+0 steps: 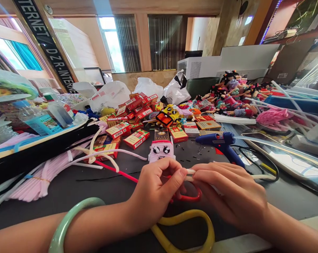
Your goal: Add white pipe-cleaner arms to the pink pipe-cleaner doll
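Note:
My left hand [155, 191] and my right hand [227, 195] meet at the table's front edge, both pinched on a short white pipe cleaner [190, 174] held between the fingertips. A red pipe cleaner [192, 196] curls under the hands. A yellow pipe cleaner loop [188, 228] lies nearer me. A pink wrapped box figure with stuck-on eyes [161, 150] stands just beyond my left hand. A green bangle [69, 219] is on my left wrist.
A blue glue gun [219, 141] lies right of centre, its cable trailing right. Several red and yellow small boxes [127, 126] lie scattered behind. Bundles of pink and white pipe cleaners [43, 175] lie left. Finished dolls [233, 95] pile at the back right.

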